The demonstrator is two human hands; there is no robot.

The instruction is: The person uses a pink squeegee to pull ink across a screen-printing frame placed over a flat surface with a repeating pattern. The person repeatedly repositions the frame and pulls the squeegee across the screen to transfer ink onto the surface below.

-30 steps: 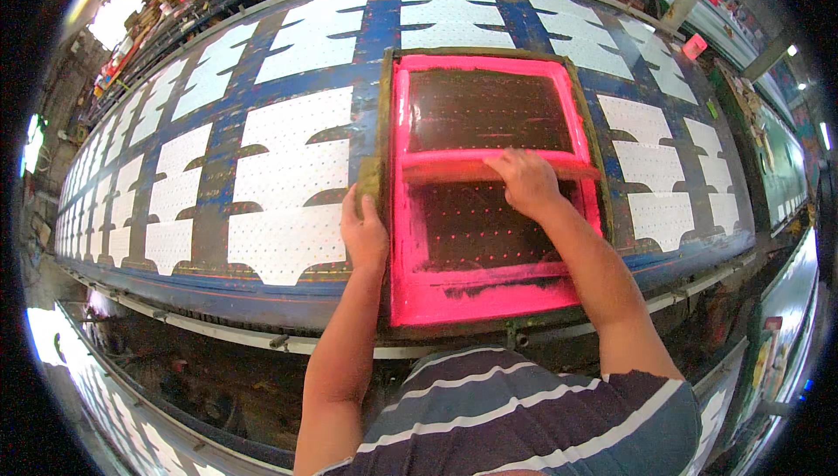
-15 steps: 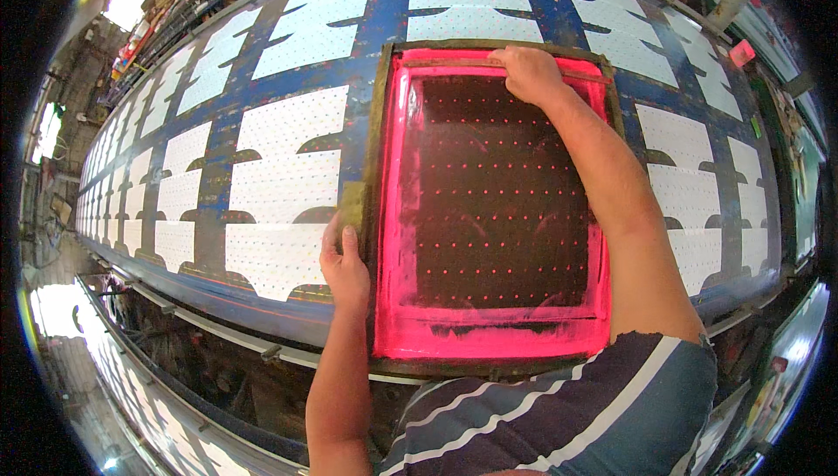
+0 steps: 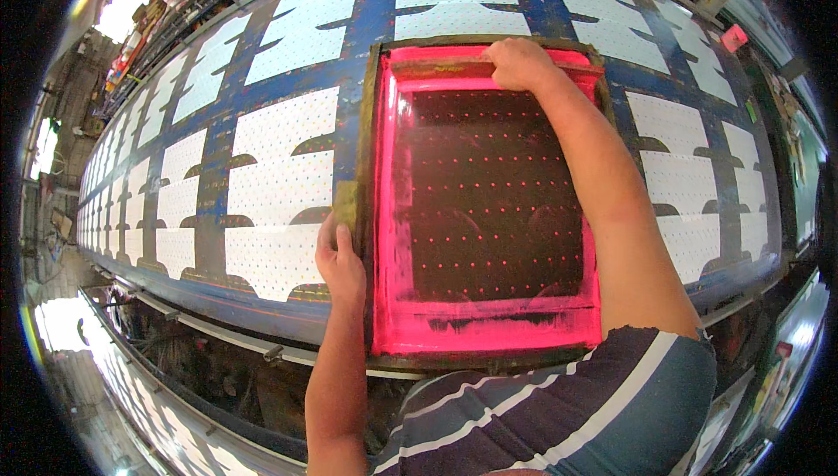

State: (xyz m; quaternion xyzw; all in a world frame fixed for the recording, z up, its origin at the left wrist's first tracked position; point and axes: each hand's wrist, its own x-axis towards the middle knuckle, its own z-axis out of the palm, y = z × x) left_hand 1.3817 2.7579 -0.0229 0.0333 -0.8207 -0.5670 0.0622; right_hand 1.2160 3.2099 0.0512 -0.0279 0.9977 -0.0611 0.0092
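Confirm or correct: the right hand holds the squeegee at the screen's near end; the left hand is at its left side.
Wrong end: the head view shows the right hand holding the squeegee at the far end of the screen; the left hand is at its left side.

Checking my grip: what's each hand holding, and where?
Right hand: the squeegee, near its middle. Left hand: the olive tab, apparently by its near end.

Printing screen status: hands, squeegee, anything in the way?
Right hand gripping squeegee, far end of printing screen. Left hand at olive block, screen's left side. Pink ink around dark mesh. Right forearm covers part of right edge.
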